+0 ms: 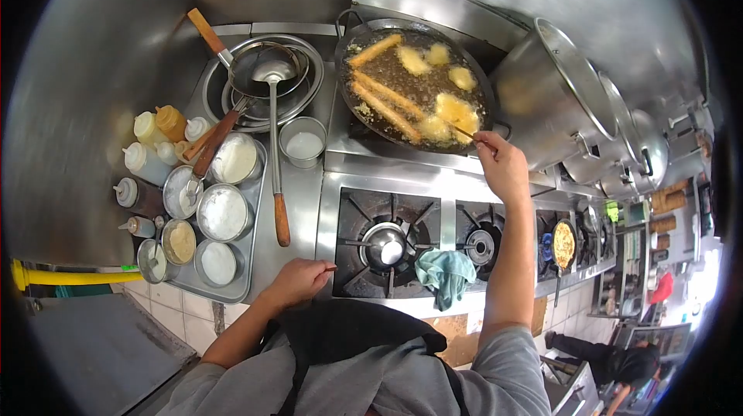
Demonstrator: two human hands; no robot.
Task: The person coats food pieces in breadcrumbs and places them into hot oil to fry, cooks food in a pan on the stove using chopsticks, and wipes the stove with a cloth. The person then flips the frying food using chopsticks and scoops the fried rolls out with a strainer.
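Note:
A wide wok (422, 79) of bubbling oil holds several frying pieces. Three long golden sticks lie in its left part, and pale yellow pieces (414, 61) float at the right. My right hand (501, 162) is at the wok's lower right edge, closed on a thin stick (464, 133) whose far end reaches a large yellow piece (457, 112). My left hand (302, 280) is closed in front of my body, near the counter's front edge, with a small brown tip showing at its fingers; what it holds is mostly hidden.
Burners (385, 246) and a green cloth (446, 275) lie below the wok. Large pots (542, 99) stand right. At left are a ladle (276, 153), strainers, squeeze bottles (145, 162) and a tray (259, 215) with bowls of powder. Another person (631, 363) is far right.

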